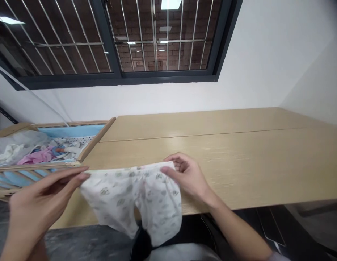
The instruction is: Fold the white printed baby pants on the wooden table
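A small pair of white baby pants point(160, 203) with a pale leaf-like print hangs stretched between my hands, its two legs dangling over the table's front edge. My left hand point(45, 201) pinches the left end of the waistband between thumb and fingers. At the other end of the waistband, my right hand point(188, 177) grips the corner, thumb in front and fingers curled behind. The waistband runs nearly straight from one hand to the other.
A light wooden table point(252, 163) stretches along the white wall below a barred window point(163, 40). To the left stands a wooden crib point(96, 139) with blue lining, holding crumpled clothes point(39, 156). Dark floor point(76, 244) shows at the bottom left.
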A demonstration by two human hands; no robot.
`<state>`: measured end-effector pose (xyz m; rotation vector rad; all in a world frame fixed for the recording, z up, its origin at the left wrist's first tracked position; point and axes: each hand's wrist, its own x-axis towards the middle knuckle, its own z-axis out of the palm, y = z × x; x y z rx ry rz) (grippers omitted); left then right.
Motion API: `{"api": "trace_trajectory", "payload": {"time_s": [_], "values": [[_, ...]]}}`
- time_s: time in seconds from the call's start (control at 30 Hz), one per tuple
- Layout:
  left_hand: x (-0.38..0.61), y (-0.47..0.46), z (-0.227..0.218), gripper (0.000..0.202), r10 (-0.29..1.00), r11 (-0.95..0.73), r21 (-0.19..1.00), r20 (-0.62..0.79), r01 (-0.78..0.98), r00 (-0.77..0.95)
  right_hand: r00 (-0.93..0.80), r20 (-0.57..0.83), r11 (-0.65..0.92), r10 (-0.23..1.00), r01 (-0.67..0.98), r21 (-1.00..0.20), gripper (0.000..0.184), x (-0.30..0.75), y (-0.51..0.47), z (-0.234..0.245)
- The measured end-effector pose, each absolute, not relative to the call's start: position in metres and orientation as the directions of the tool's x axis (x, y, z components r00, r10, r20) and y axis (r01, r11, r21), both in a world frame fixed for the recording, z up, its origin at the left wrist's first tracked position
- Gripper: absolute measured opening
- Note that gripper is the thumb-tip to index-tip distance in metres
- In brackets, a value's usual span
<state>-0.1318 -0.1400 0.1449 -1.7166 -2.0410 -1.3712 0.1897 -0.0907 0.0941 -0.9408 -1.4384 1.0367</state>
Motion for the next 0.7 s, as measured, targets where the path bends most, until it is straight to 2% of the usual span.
{"api": "trace_trajectory", "payload": {"time_s": [0.1,0.23,0.37,0.5,0.7], "values": [[-0.099,-0.094,0.155,0.035,0.796,-0.194,0.607,0.556,0.771,-0.238,-0.137,0.291,0.302,0.947,0.068,-0.951,0.033,0.221,-0.063,0.112],[-0.08,-0.022,0.144,0.032,0.905,-0.291,0.547,0.424,0.785,0.041,-0.236,0.219,0.277,0.947,0.248,-0.928,0.029,0.256,-0.016,0.114],[-0.064,0.043,0.117,0.029,0.933,-0.325,0.472,0.3,0.82,0.198,-0.198,0.123,0.194,0.973,0.398,-0.897,0.023,0.272,0.04,0.089],[-0.048,0.092,0.086,0.025,0.948,-0.291,0.44,0.253,0.849,0.194,-0.145,0.088,0.152,0.986,0.526,-0.837,0.018,0.271,0.093,0.056],[-0.029,0.144,0.051,0.021,0.974,-0.184,0.392,0.196,0.901,0.114,-0.049,0.09,0.1,0.995,0.668,-0.738,0.02,0.261,0.154,0.022]]}}
